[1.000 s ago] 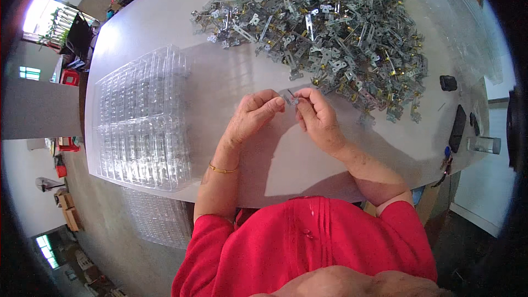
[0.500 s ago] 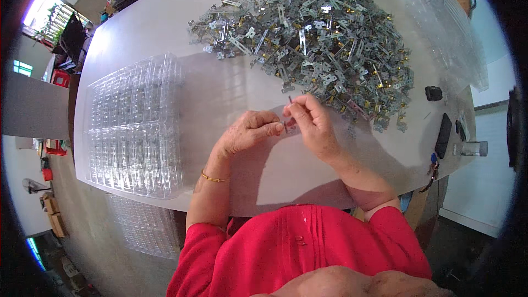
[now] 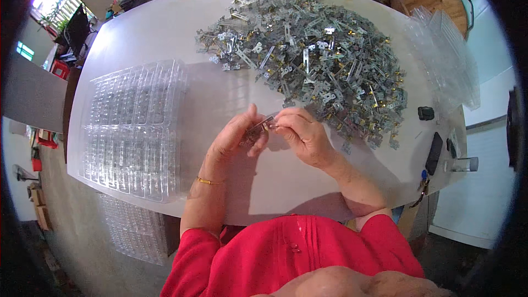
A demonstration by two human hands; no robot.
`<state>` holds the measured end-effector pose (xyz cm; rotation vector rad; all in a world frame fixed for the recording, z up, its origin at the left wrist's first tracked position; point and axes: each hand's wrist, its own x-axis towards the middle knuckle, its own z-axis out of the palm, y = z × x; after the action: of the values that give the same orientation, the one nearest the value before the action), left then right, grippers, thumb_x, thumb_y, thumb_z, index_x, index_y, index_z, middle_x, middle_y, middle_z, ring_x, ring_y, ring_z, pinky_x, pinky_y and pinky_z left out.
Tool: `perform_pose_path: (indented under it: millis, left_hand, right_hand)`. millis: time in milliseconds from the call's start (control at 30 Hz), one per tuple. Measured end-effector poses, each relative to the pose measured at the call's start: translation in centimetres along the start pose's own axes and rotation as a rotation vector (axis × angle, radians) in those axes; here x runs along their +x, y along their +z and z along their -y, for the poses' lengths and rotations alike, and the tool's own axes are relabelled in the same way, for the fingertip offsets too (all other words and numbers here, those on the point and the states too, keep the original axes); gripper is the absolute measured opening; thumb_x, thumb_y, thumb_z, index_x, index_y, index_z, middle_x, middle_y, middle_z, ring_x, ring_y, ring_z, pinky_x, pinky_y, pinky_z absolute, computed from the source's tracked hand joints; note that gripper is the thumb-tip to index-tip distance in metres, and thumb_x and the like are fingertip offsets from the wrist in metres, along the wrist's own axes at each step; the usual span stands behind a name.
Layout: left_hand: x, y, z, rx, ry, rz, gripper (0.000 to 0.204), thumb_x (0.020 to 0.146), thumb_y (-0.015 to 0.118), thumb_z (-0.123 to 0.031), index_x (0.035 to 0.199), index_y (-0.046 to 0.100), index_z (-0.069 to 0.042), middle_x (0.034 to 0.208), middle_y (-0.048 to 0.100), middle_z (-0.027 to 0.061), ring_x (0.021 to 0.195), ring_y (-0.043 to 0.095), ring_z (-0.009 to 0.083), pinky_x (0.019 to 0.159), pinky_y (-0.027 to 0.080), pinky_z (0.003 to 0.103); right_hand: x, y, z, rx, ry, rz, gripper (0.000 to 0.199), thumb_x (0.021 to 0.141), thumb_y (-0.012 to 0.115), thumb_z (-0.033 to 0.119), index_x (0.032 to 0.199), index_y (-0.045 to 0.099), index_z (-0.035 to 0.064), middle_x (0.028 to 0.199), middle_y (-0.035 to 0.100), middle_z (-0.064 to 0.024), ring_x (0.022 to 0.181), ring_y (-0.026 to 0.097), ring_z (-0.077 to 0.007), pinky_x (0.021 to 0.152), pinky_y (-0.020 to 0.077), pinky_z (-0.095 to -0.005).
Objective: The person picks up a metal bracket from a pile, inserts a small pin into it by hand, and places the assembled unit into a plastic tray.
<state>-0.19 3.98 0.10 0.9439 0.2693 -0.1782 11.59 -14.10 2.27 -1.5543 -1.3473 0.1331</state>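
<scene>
The big table point(image 3: 165, 27) is smooth, pale and rounded at its ends. A wide heap of metal parts point(image 3: 313, 60) lies on its far side, shiny, silver and gold, all jumbled. Clear plastic trays point(image 3: 132, 126) sit in a stack on the left, bumpy with many little pockets; I cannot tell if anything is in the pockets. More clear trays point(image 3: 445, 55) lie on the right. Near the middle, the left hand point(image 3: 236, 137) and the right hand point(image 3: 302, 135) meet, and both pinch one small metal piece point(image 3: 265, 122) between their fingertips, just above the table. Since a moment ago, the hands have stayed together at the same spot, holding that piece.
</scene>
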Motion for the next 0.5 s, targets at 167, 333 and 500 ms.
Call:
perform_pose_path:
  millis: [167,333,500]
  left_hand:
    - [1.0,-1.7,0.7,-0.220,0.070,0.238,0.056,0.102,0.040,-0.048,0.114,0.060,0.003,0.089,0.069,0.0206,0.057,0.064,0.0278,0.053,0.051,0.033]
    - [1.0,0.6,0.4,-0.067,0.489,0.026,0.053,0.100,0.051,-0.032,0.141,0.044,0.000,0.134,0.055,0.0187,0.125,0.053,0.0308,0.096,0.047,0.044]
    - [1.4,0.2,0.8,-0.081,0.486,-0.024,0.050,0.101,0.052,-0.029,0.143,0.043,-0.004,0.134,0.056,0.0159,0.127,0.051,0.0272,0.101,0.044,0.042]
  right_hand:
    - [-0.7,0.6,-0.5,0.519,0.297,-0.211,0.009,0.097,0.059,0.011,0.103,0.059,0.0036,0.101,0.064,-0.0062,0.093,0.064,-0.0179,0.076,0.0510,-0.0314]
    - [-0.4,0.9,-1.0,0.830,0.629,-0.384,0.014,0.101,0.055,0.016,0.106,0.061,0.0043,0.098,0.063,-0.0028,0.089,0.063,-0.0116,0.078,0.0520,-0.0256]
    - [-0.8,2.5,-1.0,0.944,0.688,-0.347,0.016,0.101,0.055,0.018,0.105,0.060,0.0032,0.095,0.064,-0.0033,0.087,0.063,-0.0129,0.084,0.0528,-0.0287]
